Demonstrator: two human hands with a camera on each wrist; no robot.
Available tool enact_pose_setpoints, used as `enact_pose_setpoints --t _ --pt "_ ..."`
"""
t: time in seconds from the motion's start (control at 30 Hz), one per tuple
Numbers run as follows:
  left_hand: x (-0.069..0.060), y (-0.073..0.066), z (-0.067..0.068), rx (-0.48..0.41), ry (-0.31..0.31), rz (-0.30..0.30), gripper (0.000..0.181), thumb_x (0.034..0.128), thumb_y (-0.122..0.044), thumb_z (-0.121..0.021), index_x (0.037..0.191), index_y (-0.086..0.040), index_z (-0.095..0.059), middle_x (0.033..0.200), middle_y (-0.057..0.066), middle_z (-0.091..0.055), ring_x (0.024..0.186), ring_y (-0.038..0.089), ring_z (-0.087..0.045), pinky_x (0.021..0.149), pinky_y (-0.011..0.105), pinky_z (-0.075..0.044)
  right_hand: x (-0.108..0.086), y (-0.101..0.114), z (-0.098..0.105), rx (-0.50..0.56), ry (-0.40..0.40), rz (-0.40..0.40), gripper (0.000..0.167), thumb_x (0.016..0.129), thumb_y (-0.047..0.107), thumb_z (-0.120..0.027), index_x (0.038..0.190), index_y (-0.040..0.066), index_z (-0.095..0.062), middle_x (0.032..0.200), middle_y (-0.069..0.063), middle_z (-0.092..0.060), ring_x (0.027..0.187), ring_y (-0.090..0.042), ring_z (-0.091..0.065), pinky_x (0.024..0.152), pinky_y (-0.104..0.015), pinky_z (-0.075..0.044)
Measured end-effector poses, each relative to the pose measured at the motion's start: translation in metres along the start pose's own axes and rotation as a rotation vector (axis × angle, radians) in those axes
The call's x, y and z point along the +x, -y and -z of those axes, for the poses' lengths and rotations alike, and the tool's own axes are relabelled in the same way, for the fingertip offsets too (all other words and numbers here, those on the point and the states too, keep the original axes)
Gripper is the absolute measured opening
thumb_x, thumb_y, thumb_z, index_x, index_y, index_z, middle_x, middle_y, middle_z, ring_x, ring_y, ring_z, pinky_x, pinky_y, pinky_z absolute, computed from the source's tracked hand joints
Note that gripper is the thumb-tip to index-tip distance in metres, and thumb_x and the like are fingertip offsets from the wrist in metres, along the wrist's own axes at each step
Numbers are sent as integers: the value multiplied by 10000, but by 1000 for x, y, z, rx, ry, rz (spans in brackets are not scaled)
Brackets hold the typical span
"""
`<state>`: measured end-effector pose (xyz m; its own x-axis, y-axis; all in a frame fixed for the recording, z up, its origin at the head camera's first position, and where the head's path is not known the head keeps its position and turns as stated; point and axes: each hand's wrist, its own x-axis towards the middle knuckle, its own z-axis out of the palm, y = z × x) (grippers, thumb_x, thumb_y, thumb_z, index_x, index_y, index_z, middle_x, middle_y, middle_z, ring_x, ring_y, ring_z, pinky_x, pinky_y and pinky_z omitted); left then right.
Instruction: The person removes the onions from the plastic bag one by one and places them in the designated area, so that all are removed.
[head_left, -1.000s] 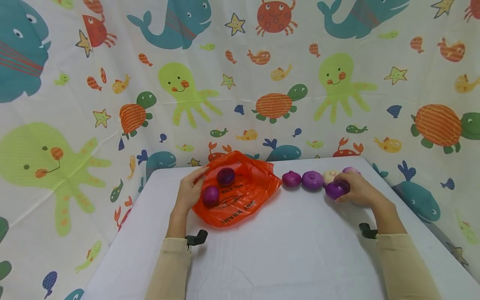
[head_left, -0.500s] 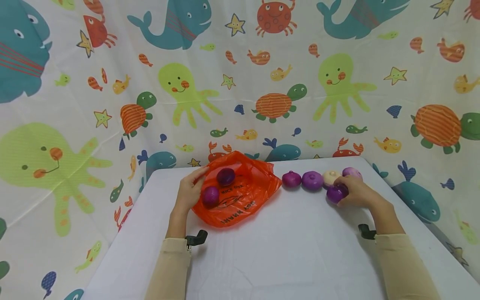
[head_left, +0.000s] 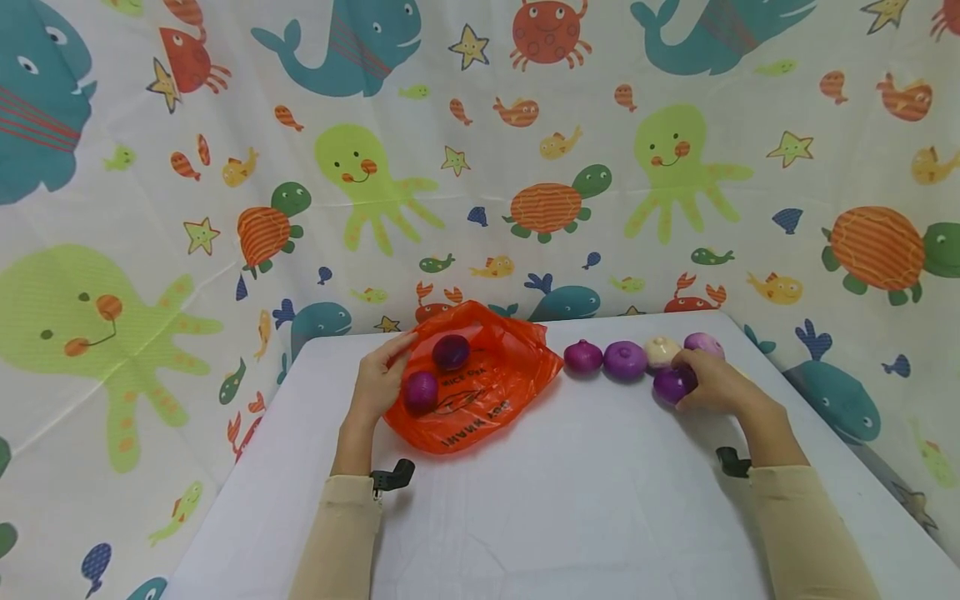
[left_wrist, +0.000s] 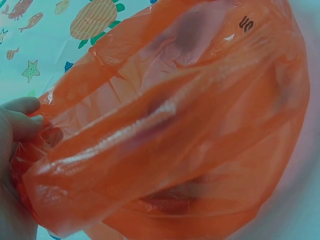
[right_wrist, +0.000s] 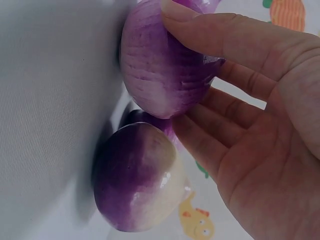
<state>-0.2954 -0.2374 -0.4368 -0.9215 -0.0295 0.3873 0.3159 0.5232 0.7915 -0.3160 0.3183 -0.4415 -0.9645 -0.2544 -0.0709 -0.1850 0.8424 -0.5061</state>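
My left hand holds the left edge of an orange plastic bag; its fingers pinch the film in the left wrist view. Two purple onions lie in the bag, a dark one and a brighter one. At the right of the table, my right hand grips a dark purple onion, thumb on one side and fingers on the other, as the right wrist view shows for that onion. Close beside it there is a purple and cream onion.
Along the back of the white table stand a magenta onion, a purple onion, a cream onion and a pale purple onion. A curtain printed with sea animals hangs behind.
Over the first half second my right hand sinks slightly with the dark onion, uncovering more of the pale purple and cream ones. Since then it hardly moves. The left hand and bag stay put.
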Motion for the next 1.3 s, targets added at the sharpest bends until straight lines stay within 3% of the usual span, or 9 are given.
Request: enact_pose_setpoints --t 0.3,0.77,0.97,1.1,1.3 --pt "1 -1 0 -28 10 29 411 1080 -121 -539 1473 -216 -612 1540 34 -572 1481 287 -477 1139 509 -483 -1 2 2 4 0 -2 703 788 125 -899 1368 -19 -529 1358 -282 -572 1281 -506 -507 1051 -729 -454" --pt "1 -2 1 -16 6 22 421 1077 -100 -531 1473 -218 -613 1535 49 -576 1475 305 -482 1135 520 -485 0 0 4 -6 -5 5 703 790 135 -903 1371 -26 -542 1359 -290 -580 1271 -508 -522 1054 -728 -451" --pt "1 -2 1 -19 6 21 417 1079 -104 -527 1471 -216 -614 1544 51 -566 1479 308 -476 1143 529 -476 2 6 4 6 -80 78 730 891 245 -825 1473 -11 -467 1463 -307 -506 1358 -524 -454 1092 -766 -379" --pt "0 -2 0 -24 9 22 414 1082 -109 -527 1473 -215 -612 1544 52 -566 1474 309 -482 1140 529 -478 7 16 2 15 -158 152 670 946 232 -762 1502 16 -457 1516 -287 -478 1410 -514 -418 1139 -764 -318" --pt "-1 -1 0 -25 7 22 410 1078 -113 -534 1467 -210 -618 1535 62 -574 1462 319 -496 1123 531 -492 16 37 -9 -11 -249 274 648 970 218 -734 1528 49 -450 1528 -287 -447 1425 -519 -405 1151 -745 -319"
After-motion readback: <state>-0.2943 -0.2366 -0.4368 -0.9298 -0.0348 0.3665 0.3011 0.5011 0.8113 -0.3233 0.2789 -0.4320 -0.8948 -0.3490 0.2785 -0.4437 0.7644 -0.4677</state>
